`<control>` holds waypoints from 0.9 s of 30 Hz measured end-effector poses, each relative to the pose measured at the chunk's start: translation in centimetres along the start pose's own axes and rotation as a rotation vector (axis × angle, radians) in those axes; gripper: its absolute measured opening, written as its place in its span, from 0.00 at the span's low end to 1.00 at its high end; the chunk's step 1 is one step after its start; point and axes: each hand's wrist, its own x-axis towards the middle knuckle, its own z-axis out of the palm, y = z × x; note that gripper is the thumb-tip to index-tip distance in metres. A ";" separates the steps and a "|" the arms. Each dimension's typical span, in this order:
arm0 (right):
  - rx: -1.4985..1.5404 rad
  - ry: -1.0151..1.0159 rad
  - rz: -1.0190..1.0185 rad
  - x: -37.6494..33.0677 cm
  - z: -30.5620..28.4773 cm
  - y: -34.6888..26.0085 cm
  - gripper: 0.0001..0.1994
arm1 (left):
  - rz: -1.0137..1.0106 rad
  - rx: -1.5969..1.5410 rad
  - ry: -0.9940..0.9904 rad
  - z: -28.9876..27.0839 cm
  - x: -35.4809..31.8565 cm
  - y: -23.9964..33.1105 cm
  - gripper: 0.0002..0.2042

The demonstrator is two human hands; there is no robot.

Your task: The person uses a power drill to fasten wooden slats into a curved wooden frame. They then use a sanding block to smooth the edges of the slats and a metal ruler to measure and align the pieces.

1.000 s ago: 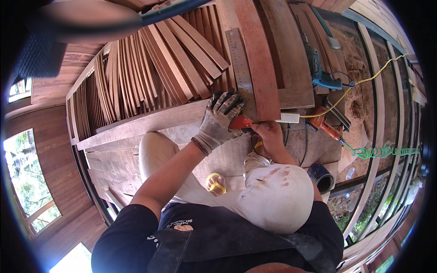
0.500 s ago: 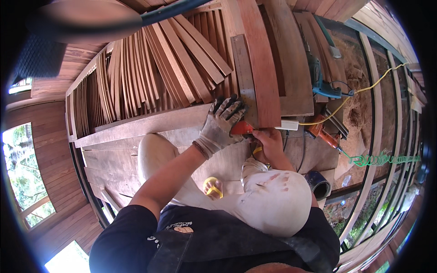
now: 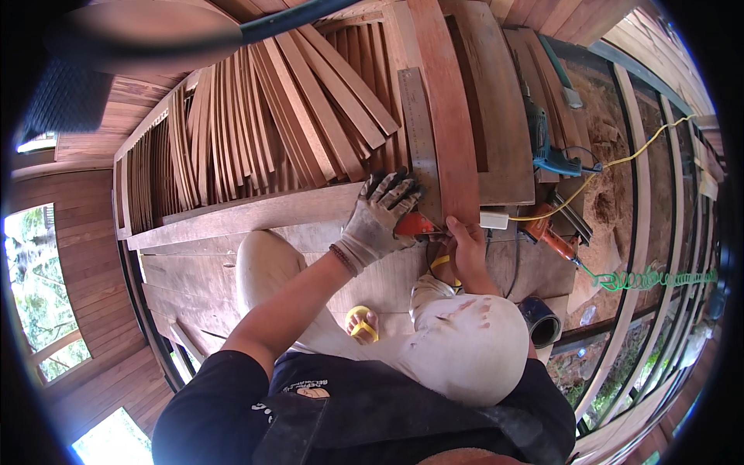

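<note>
Square [image 3: 421, 139] wants firm steadying beside the board [image 3: 449, 108] by its red handle [image 3: 413, 225], gripped in my half-curled left hand [image 3: 374, 221]; what my half-closed right hand [image 3: 468, 246] holds, I can't tell.

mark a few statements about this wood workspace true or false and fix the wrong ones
1. The left hand wears a pale work glove with dark fingers. True.
2. The bare right hand is well away from the reddish-brown wooden board. False: the right hand is at the board's near end.
3. The flat grey metal ruler lies along the board's left side. True.
4. The teal power tool lies left of the ruler. False: the teal power tool lies to its right.
5. The coiled green plastic hose is on the right side of the picture. True.
</note>
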 end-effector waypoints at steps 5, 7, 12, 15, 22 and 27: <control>-0.001 -0.028 -0.031 0.4 -1.3 0.3 0.12 | 0.035 -0.013 0.083 0.7 0.0 -0.2 0.42; -0.023 -0.051 -0.023 0.8 -1.4 0.4 0.12 | 0.027 -0.011 0.100 1.0 -0.2 -0.3 0.43; -0.125 0.196 0.133 0.2 -1.6 -0.5 0.22 | 0.081 -0.040 0.074 0.9 0.5 -0.2 0.42; -0.113 0.115 0.035 0.8 -1.7 0.9 0.27 | 0.062 0.002 0.067 1.5 0.2 -0.6 0.42; -0.094 0.041 -0.010 1.0 -0.7 0.9 0.24 | 0.040 -0.076 0.115 1.1 -0.5 -0.5 0.42; -0.115 0.063 -0.003 1.0 -1.4 0.7 0.22 | 0.022 -0.097 0.094 1.3 -0.3 -0.2 0.43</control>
